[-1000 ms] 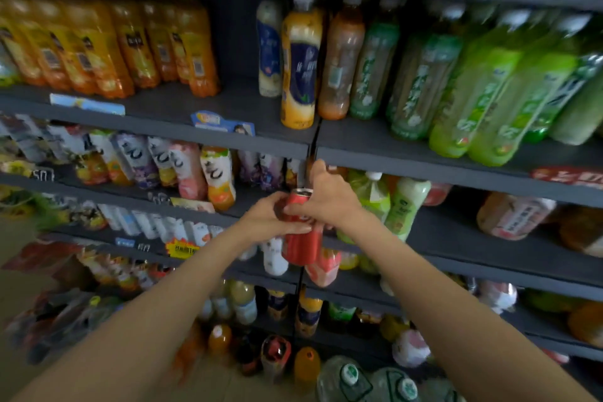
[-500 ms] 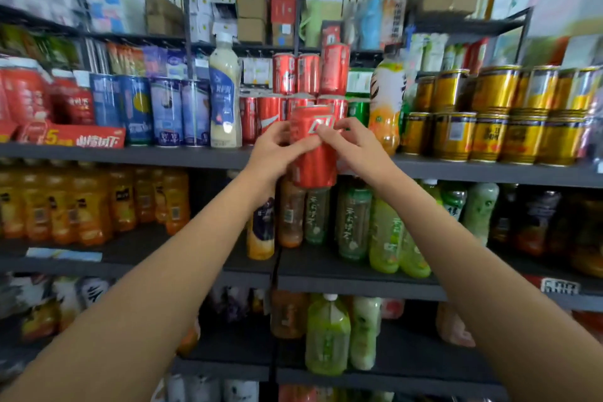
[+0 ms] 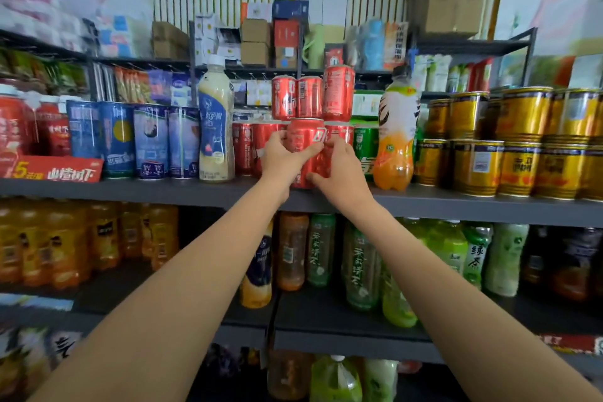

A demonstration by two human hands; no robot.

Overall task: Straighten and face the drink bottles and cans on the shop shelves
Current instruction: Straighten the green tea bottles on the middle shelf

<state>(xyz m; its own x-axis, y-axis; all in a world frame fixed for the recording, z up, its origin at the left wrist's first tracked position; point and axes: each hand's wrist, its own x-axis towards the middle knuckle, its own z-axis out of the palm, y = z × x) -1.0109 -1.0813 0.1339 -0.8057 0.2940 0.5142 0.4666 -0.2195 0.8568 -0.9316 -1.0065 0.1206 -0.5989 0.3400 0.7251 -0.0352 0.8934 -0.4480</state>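
a: why both hands on one red can (image 3: pixel 305 153)?

b: steadiness, i'd say. the left hand (image 3: pixel 280 157) wraps its fingers round the can's left side and the right hand (image 3: pixel 337 170) curls round the right side with the thumb low near the base. each hand is gripping the can, neither is loose or flat.

a: and where is the can itself?

b: between the two palms, at the front lip of the shelf (image 3: pixel 130 191). its base looks down on the shelf edge or just above it; the hands cover the bottom rim, so i cannot tell if it is resting yet.

a: why that spot?

b: right behind the fingers stands a row of red cans (image 3: pixel 248 148), with three more cans (image 3: pixel 310 96) stacked on top of them. the held one seems meant to front that group, so same goes with same.

a: is it faced?

b: the white logo sits high on the side toward the right hand, turned a little off centre. a two-handed hold suits twisting it square to the aisle.

a: anything close that could be knocked?

b: just past the right hand is a green can (image 3: pixel 365 147), then an orange bottle (image 3: pixel 394 137). out beyond the left hand, a tall white bottle (image 3: pixel 216 127). the stacked cans above the knuckles look the least steady.
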